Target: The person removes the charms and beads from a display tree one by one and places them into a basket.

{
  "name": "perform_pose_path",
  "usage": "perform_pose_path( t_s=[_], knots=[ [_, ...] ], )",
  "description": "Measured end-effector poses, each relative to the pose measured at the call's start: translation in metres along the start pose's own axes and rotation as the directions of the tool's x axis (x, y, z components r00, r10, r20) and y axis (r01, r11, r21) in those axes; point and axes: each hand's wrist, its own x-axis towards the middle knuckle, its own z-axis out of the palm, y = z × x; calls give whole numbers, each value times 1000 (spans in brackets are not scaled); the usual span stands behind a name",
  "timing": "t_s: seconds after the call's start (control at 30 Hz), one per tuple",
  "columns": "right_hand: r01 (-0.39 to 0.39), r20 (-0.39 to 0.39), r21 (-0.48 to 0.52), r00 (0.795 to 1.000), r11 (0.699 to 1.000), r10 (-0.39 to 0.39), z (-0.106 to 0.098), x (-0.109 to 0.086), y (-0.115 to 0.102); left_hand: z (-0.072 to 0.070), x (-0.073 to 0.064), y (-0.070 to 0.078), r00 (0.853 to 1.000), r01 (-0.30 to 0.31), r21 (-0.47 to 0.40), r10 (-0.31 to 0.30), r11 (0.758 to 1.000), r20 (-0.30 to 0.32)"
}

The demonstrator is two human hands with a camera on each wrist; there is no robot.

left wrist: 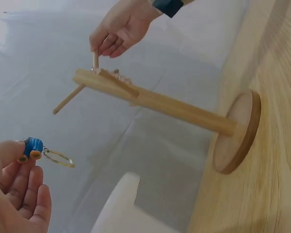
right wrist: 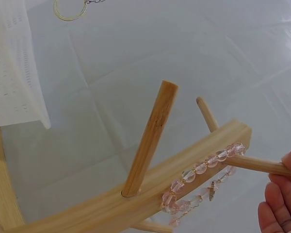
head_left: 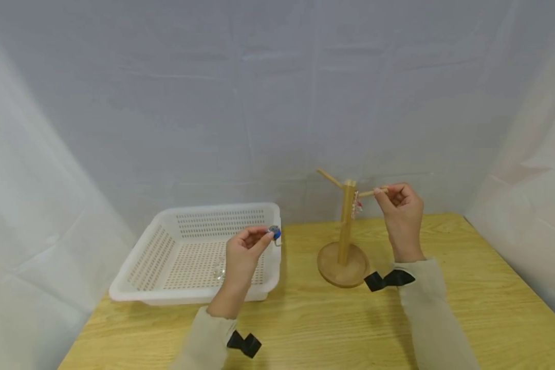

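Between thumb and fingers, my left hand pinches a small blue toy-car keychain with orange wheels. Its gold ring hangs free. This hand is above the right side of the white basket. My right hand pinches the outer end of a peg on a wooden stand. On that same peg, close to the post, hangs a bracelet of clear and pink beads with a small charm. The stand is upright on its round base.
Inside the basket lies a small clear, shiny item, too small to make out. Other pegs stick out from the post on several sides. Pale sheeting hangs behind the wooden table and on both sides.
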Motion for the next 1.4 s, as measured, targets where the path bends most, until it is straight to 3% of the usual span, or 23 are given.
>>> perform_pose_path(
  t_s=[0.5, 0.73, 0.93, 1.17, 1.27, 1.4],
  knots=[
    [91, -48, -125, 994, 988, -98, 4, -4, 2, -52, 8, 2, 997, 66, 164, -58, 984, -54],
    [117, -43, -152, 991, 981, -125, 6, -5, 1, -74, 13, 7, 995, 69, 229, -52, 971, -79],
    [176, -44, -184, 981, 967, -187, 9, -9, 2, -87, 17, 8, 992, 86, 258, -59, 962, -110],
    [229, -31, -219, 970, 948, -242, 10, -11, 5, -96, 22, 10, 985, 142, 280, -108, 949, -133],
    [221, 0, -204, 974, 954, -226, 6, -10, 6, -101, 27, 9, 984, 156, 291, -123, 944, -131],
    [125, 6, -99, 992, 987, -125, -4, -6, 13, -109, 33, 8, 980, 189, 314, -156, 931, -127]
  ],
)
